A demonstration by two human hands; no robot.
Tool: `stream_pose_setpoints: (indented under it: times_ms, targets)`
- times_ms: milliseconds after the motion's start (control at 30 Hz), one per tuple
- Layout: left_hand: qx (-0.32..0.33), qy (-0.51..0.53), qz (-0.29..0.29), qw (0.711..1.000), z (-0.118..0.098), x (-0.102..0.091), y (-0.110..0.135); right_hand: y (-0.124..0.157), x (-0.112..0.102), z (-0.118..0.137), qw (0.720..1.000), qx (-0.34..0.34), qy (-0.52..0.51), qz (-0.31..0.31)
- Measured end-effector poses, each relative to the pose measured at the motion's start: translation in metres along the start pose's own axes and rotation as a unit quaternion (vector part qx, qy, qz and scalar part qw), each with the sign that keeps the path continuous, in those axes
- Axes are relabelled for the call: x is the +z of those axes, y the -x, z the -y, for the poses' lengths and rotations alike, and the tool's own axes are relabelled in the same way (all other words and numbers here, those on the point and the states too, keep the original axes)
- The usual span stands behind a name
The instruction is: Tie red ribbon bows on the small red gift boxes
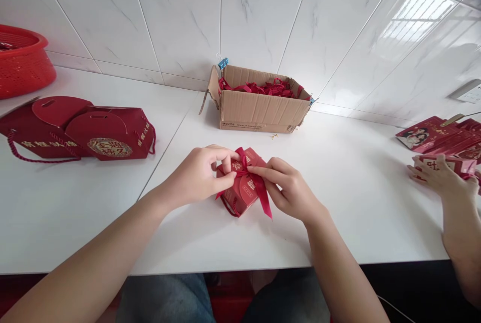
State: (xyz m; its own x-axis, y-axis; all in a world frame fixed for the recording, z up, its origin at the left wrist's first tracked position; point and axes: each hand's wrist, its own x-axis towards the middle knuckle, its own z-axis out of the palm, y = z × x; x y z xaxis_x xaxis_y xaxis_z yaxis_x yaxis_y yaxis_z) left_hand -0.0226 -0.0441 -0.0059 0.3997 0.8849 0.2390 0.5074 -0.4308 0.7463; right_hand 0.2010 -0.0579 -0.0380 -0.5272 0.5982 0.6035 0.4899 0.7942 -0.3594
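A small red gift box point(242, 190) with gold print and a cord handle rests on the white table point(188, 232), right in front of me. A red ribbon point(259, 187) is tied across its top, with tails hanging down toward me. My left hand point(199, 175) pinches the ribbon loop at the box's upper left. My right hand point(287, 187) pinches the ribbon from the right side. Both hands are closed on the ribbon, over the box.
A cardboard carton point(259, 107) full of red ribbons stands behind, against the tiled wall. Two larger red gift boxes point(78, 132) lie at the left, a red basket point(20, 59) at far left. Another person's hand point(439, 175) holds a red box by a stack of flat boxes point(443, 137) at right.
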Motion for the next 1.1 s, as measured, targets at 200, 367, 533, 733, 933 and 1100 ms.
stream_pose_setpoints:
  times_ms: [200,367,533,733,933,1100]
  targets:
    - [-0.014,-0.015,-0.005,1.000,0.001,-0.001,-0.001,0.000,-0.001,-0.001,1.000,0.008,-0.001,0.002]
    - [0.026,-0.002,-0.012,1.000,0.004,-0.002,-0.002,0.002,-0.001,-0.001,1.000,0.020,-0.015,-0.003]
    - [0.065,-0.015,-0.114,0.991,0.001,0.008,0.001,0.001,-0.006,0.001,0.993,0.074,-0.086,0.018]
    - [0.050,-0.046,-0.105,0.992,0.002,0.029,0.002,0.004,-0.023,0.006,0.971,0.180,-0.116,-0.107]
    - [0.033,-0.020,-0.095,0.995,0.008,0.035,-0.002,0.003,-0.040,0.007,0.880,0.317,-0.210,0.286]
    - [0.027,0.022,-0.103,0.994,0.008,0.036,-0.004,-0.001,-0.025,0.008,0.880,0.279,-0.224,0.311]
